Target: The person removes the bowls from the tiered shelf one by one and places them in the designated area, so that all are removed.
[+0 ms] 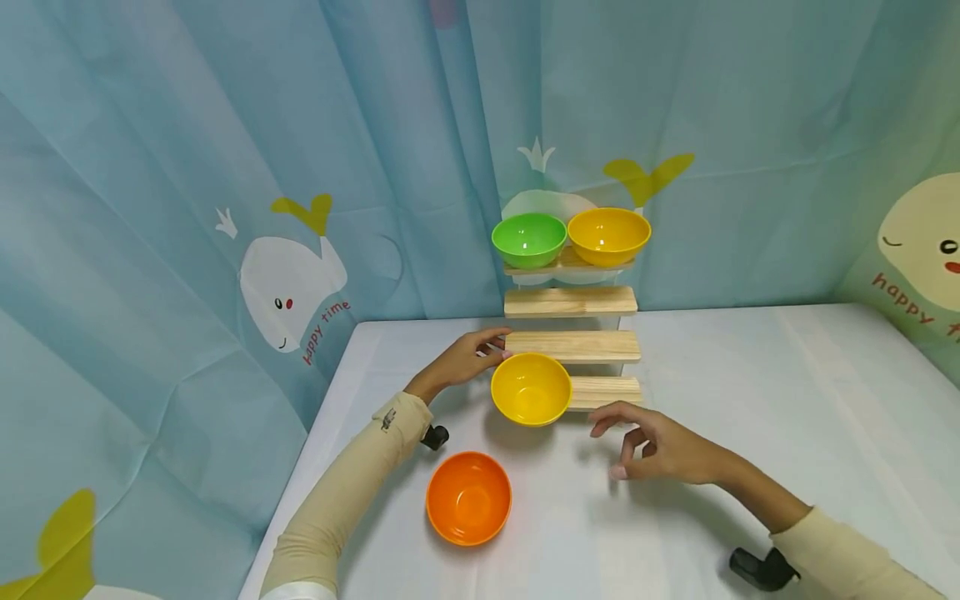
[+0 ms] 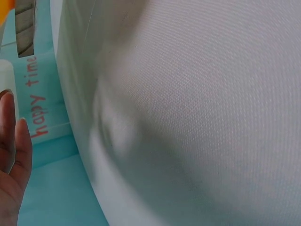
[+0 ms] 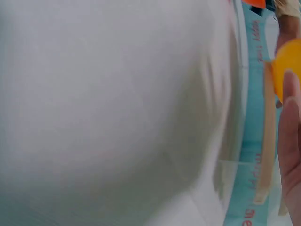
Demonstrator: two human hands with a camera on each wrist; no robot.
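A yellow bowl (image 1: 531,389) stands at the left end of the lowest wooden step (image 1: 606,392), its front overhanging the board. Just left of its rim is my left hand (image 1: 471,357), thumb tip right at the bowl and fingers reaching toward the end of the step above. In the left wrist view the fingers of that hand (image 2: 14,150) look fairly straight. To the right of the bowl, apart from it, my right hand (image 1: 663,446) hovers over the white table with loosely bent fingers and nothing in them. An orange bowl (image 1: 469,498) sits on the table in front.
The wooden step rack (image 1: 572,302) stands at the table's back edge. On its top step are a green bowl (image 1: 529,241) and another yellow bowl (image 1: 609,237), side by side. A blue printed curtain (image 1: 405,167) hangs behind the white table (image 1: 750,375).
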